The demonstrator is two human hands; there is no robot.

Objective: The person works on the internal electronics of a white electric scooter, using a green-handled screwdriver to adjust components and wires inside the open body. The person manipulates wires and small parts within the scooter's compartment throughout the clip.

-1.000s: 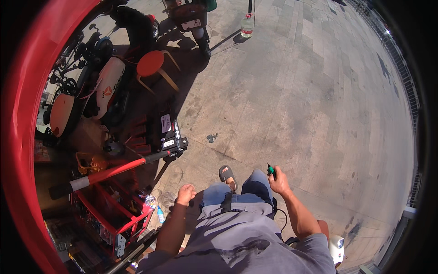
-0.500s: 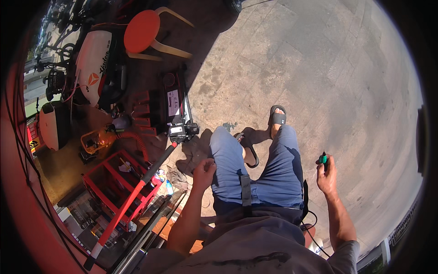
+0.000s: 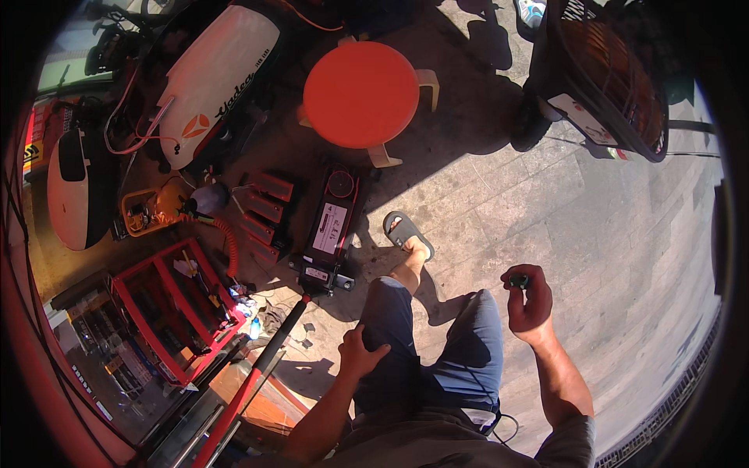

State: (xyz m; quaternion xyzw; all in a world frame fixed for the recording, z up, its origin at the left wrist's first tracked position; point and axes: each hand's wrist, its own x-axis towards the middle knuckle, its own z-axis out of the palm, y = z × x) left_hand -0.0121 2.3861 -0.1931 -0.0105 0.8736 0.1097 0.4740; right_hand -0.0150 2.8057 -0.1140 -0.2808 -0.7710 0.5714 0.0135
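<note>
The red stool (image 3: pixel 360 94) is nearer now. Fingers of the right hand (image 3: pixel 532 308) grasp a green tool (image 3: pixel 518 281), apparently in transit; whether the left hand (image 3: pixel 359 353) grasps anything is unclear.

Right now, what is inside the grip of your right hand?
A small dark green object shows in the right hand. Only part of it is visible; the hand covers some of it, so its full shape cannot be seen.

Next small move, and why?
Probably keep the next step right of the floor jack: the left sandal is close to its right side, the jack handle slants back leftward, and the right hand holds a small green tool.
</note>
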